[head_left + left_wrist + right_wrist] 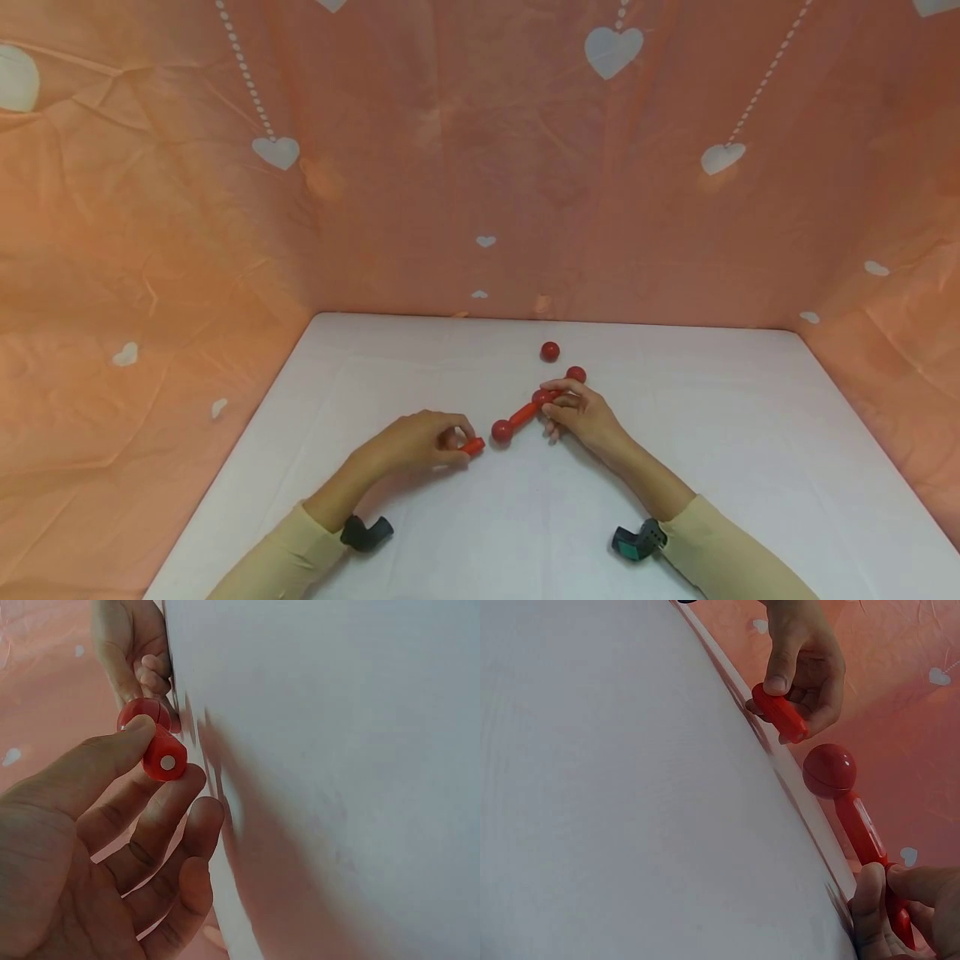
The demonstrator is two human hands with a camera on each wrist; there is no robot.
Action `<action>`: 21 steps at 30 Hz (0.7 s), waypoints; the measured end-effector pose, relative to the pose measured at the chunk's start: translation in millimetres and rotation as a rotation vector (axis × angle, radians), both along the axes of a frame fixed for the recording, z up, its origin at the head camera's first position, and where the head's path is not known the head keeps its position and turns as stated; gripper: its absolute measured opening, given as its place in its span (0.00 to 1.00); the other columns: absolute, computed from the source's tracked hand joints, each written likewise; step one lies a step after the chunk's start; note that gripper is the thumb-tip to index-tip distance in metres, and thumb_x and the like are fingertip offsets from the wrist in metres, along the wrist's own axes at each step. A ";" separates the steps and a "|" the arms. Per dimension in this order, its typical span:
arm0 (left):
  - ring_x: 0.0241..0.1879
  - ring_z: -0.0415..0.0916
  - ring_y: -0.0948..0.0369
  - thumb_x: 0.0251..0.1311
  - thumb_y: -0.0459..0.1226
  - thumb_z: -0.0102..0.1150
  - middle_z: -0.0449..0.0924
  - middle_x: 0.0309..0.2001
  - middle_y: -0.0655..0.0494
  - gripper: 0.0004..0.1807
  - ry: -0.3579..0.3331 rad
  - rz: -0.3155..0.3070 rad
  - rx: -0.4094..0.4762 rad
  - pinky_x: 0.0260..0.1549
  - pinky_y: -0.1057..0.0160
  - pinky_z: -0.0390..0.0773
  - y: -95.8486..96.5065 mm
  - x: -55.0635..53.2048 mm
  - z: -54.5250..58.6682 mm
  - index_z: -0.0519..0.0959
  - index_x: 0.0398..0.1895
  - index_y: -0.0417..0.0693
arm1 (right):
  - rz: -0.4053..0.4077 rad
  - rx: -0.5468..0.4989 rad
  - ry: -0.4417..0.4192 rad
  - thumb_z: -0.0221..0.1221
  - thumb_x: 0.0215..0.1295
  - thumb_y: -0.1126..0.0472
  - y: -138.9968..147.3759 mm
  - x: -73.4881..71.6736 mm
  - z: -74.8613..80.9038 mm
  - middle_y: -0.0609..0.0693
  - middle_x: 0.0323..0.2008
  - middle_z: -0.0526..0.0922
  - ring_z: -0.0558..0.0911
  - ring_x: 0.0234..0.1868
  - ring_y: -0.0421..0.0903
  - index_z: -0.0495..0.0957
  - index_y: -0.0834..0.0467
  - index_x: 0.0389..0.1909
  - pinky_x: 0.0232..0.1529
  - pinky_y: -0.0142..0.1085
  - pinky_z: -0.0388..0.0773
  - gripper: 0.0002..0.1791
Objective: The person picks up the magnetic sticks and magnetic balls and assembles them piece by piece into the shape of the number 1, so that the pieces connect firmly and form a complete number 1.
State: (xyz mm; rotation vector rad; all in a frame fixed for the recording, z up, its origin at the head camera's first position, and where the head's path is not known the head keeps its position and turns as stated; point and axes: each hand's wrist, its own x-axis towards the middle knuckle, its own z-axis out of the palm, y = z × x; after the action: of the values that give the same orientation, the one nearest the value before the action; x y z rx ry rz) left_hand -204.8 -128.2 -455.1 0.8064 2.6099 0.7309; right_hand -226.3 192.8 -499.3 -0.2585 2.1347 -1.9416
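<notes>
On the white bench (735, 467), a little nearer its front edge than its back, the left hand (416, 442) pinches a short red rod (472, 447) between thumb and curled fingers (161, 817); the left wrist view shows the rod's blunt end with a small pale disc set in it, so the piece is firmly held, not just touched. The right hand (581, 412) sits just to the right and slightly farther back, its fingers curled round one end of a longer red rod (523, 412) that carries a red ball (502, 431) at its free end. That longer rod lies on a diagonal — its ball end points toward the front-left, straight at the left hand, and its held end lies toward the back-right. The ball and the tip of the short rod are near each other but apart, with a strip of bare bench between them. The short rod's long axis runs roughly left to right, its free tip aimed at the ball, so the left hand is the nearer one to that gap. Two more red balls lie beyond the right hand toward the back edge — one (576, 374) just beside its fingertips, the other (550, 351) farther back, standing free.
</notes>
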 end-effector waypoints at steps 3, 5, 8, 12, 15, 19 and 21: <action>0.37 0.76 0.65 0.65 0.46 0.76 0.81 0.34 0.69 0.15 0.004 -0.005 -0.002 0.40 0.58 0.78 2.1 0.3 -0.2 0.85 0.52 0.61 | 0.001 -0.003 -0.001 0.64 0.77 0.65 -0.4 -0.4 0.1 0.63 0.49 0.86 0.86 0.32 0.47 0.73 0.65 0.70 0.38 0.35 0.88 0.24; 0.36 0.76 0.65 0.66 0.46 0.76 0.81 0.34 0.69 0.15 0.005 -0.006 -0.002 0.39 0.59 0.78 3.3 0.3 -0.5 0.85 0.53 0.60 | 0.002 -0.010 -0.002 0.64 0.77 0.65 -0.6 -0.6 0.0 0.62 0.48 0.86 0.86 0.32 0.46 0.73 0.65 0.70 0.38 0.36 0.88 0.24; 0.36 0.76 0.65 0.65 0.46 0.76 0.81 0.34 0.69 0.15 -0.004 -0.002 0.002 0.39 0.59 0.78 4.9 0.5 -0.9 0.86 0.54 0.60 | 0.003 -0.013 -0.002 0.65 0.76 0.66 -0.5 -0.6 -0.1 0.61 0.47 0.86 0.86 0.32 0.46 0.74 0.64 0.69 0.38 0.36 0.88 0.24; 0.36 0.76 0.65 0.65 0.46 0.76 0.80 0.33 0.69 0.16 -0.010 -0.001 0.010 0.39 0.59 0.78 6.3 1.2 -0.9 0.86 0.54 0.59 | 0.004 -0.008 0.000 0.65 0.76 0.65 -0.1 -0.3 -0.1 0.61 0.47 0.86 0.86 0.32 0.47 0.74 0.64 0.69 0.38 0.36 0.88 0.24; 0.35 0.76 0.66 0.65 0.46 0.76 0.80 0.33 0.70 0.16 0.000 -0.005 0.009 0.38 0.60 0.78 7.4 1.2 -1.4 0.86 0.53 0.59 | 0.004 -0.005 0.003 0.65 0.76 0.65 0.3 -0.1 -0.3 0.62 0.48 0.86 0.86 0.32 0.47 0.74 0.64 0.70 0.38 0.36 0.88 0.25; 0.34 0.76 0.66 0.65 0.46 0.77 0.80 0.32 0.70 0.16 0.005 -0.005 0.004 0.38 0.60 0.78 8.6 0.9 -1.9 0.86 0.53 0.59 | 0.001 -0.001 0.001 0.65 0.77 0.65 0.2 0.0 -0.2 0.63 0.48 0.86 0.86 0.32 0.47 0.73 0.65 0.70 0.38 0.36 0.88 0.25; 0.34 0.76 0.66 0.65 0.47 0.77 0.80 0.32 0.70 0.16 -0.002 0.000 0.003 0.38 0.60 0.78 9.2 1.0 -2.0 0.86 0.54 0.59 | 0.000 0.001 0.001 0.65 0.77 0.65 0.1 -0.1 -0.2 0.63 0.47 0.86 0.86 0.32 0.47 0.73 0.65 0.70 0.38 0.35 0.88 0.25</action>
State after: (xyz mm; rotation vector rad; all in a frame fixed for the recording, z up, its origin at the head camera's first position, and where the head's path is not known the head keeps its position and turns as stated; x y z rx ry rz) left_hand -203.8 -119.0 -457.1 0.8066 2.6078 0.7358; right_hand -226.4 192.8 -499.5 -0.2595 2.1366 -1.9405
